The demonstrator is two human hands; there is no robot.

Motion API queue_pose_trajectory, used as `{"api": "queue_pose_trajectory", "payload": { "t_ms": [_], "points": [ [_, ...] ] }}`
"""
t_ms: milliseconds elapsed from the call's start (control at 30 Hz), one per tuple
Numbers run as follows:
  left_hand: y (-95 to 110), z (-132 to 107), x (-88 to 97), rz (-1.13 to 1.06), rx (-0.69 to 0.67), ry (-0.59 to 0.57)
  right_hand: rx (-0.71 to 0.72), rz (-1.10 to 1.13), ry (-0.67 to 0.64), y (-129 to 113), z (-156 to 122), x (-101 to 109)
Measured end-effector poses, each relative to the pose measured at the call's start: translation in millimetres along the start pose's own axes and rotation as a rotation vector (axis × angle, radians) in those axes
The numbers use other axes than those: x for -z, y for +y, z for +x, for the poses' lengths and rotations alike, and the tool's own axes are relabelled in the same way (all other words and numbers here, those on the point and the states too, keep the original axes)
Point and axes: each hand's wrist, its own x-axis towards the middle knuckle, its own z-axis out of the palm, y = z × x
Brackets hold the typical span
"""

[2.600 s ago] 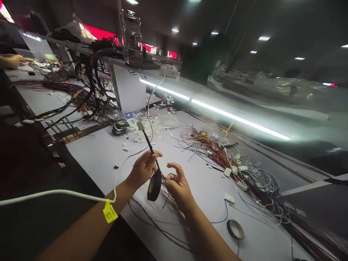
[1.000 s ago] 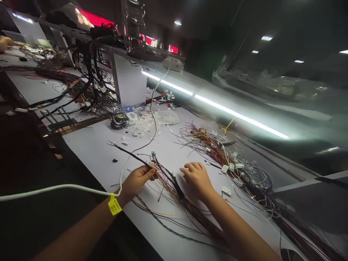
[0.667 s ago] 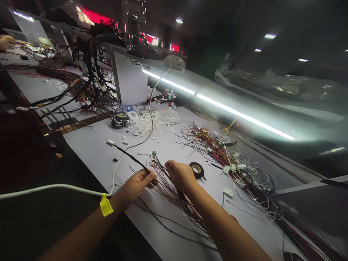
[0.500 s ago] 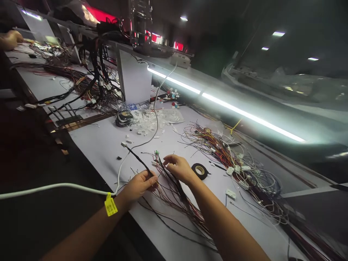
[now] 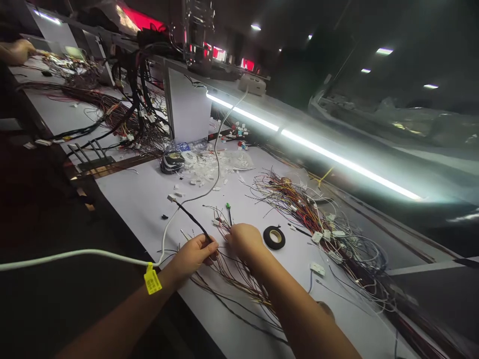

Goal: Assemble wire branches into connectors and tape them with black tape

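Observation:
My left hand (image 5: 192, 254) pinches a black-taped wire branch (image 5: 190, 217) that ends in a small white connector (image 5: 171, 198) lying on the white table (image 5: 138, 199). My right hand (image 5: 244, 240) is closed over a fan of thin red and brown wires (image 5: 239, 276) spread on the table between my hands. A green-tipped wire (image 5: 228, 206) sticks up just beyond my fingers. A roll of black tape (image 5: 274, 237) lies flat just to the right of my right hand. A yellow tag (image 5: 151, 280) hangs at my left wrist.
A big tangle of coloured wires with white connectors (image 5: 325, 227) lies at the right. Loose white connectors and a plastic bag (image 5: 220, 164) sit further back, beside dark tape rolls (image 5: 171, 162). A white cable (image 5: 93, 255) runs across. Another person's hand (image 5: 17, 50) works at far left.
The taped branch and tape roll were held up; both now lie on the table. My right hand has let the roll go and shifted left onto the loose wires beside my left hand.

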Motion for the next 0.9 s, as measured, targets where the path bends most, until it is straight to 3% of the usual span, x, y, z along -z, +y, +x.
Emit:
{"api": "queue_pose_trajectory", "payload": {
  "t_ms": [467,567,700,800,900],
  "points": [
    [0,2,-1.4,0.053,-0.007,-0.009,-0.066,0.089,0.165,1,16,-6],
    [9,4,1.7,0.281,-0.087,0.023,-0.076,0.129,0.187,3,20,-10],
    [26,5,1.9,0.831,-0.269,0.054,-0.066,0.211,0.248,7,21,-16],
    [35,8,-1.9,1.075,-0.201,0.041,-0.049,0.293,0.278,9,23,-20],
    [38,13,-1.3,1.092,-0.151,0.041,-0.049,0.418,0.326,13,25,-22]
  ]
}}
